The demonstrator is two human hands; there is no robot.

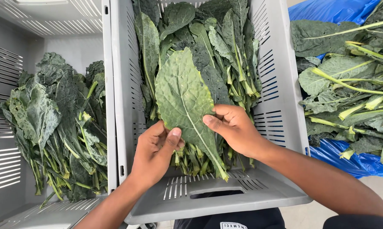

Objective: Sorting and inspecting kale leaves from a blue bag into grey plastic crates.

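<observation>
starting at the far left, a grey slotted crate (pixel 5 169) holds a heap of dark, crinkled kale leaves (pixel 55 123) with their pale stems pointing down toward the near edge. just beside it, wall touching wall, stands a second grey crate (pixel 280 85), tilted toward the viewer, with a handle slot in its near rim and a bundle of kale (pixel 219 55) stacked inside, stems toward the near end. the left hand (pixel 155 150) comes up over the near rim with its fingers curled closed, the thumb pressed against the lower left edge of one broad, flat kale leaf (pixel 183 97); it pinches that leaf rather than lying open. this leaf lies on top of the bundle in the middle crate, underside up, its light midrib running down to a stem end near the crate's front. the right hand (pixel 234 127) grips the leaf's lower right edge, fingertips bent over the blade and thumb on it. on the far right, well apart from both hands, loose kale leaves (pixel 348 85) with long yellow-green stems rest on a blue plastic sheet (pixel 348 161).
</observation>
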